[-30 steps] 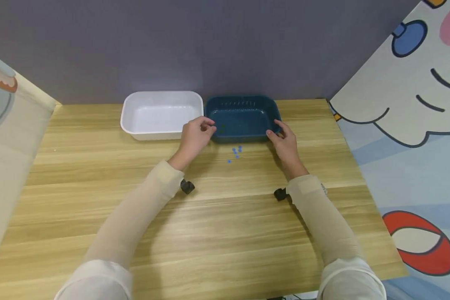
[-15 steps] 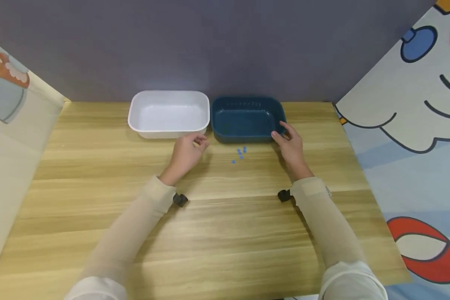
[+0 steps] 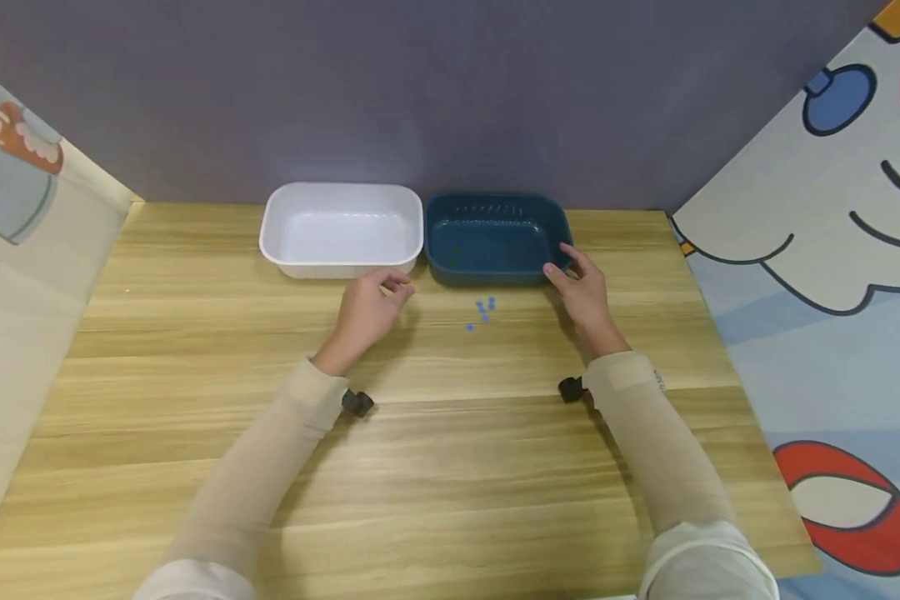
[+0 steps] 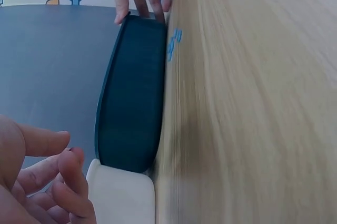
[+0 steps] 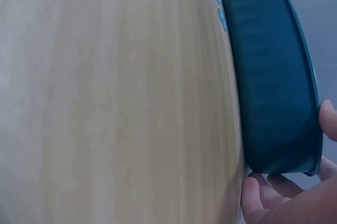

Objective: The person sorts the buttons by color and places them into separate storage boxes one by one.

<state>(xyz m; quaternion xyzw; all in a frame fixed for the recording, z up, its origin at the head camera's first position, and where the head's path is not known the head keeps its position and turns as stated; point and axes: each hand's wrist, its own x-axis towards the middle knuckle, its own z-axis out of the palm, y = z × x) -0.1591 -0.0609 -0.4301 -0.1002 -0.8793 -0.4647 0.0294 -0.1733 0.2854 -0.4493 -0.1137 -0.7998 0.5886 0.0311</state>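
A dark teal tray (image 3: pixel 495 277) stands at the back of the table, side by side with a white tray (image 3: pixel 330 271). My right hand (image 3: pixel 585 296) holds the teal tray's right front corner, thumb and fingers set around it. In front of the white tray's right corner my left hand (image 3: pixel 366 310) hovers with loosely bent fingers. Its thumb and fingertips (image 4: pixel 64 135) stand slightly apart in the left wrist view. Several small blue pieces (image 3: pixel 482 310) lie on the wood in front of the teal tray. Tiny green bits (image 3: pixel 456 252) show inside the teal tray's left part.
A grey panel (image 3: pixel 330 100) rises right behind both trays. Printed cartoon walls (image 3: pixel 810 208) flank the wooden table (image 3: pixel 450 483) on both sides. Each wrist carries a small black camera (image 3: pixel 357 403).
My left hand has drawn back from the teal tray's left front corner, down and left, to the front of the white tray. The right hand keeps its place on the teal tray.
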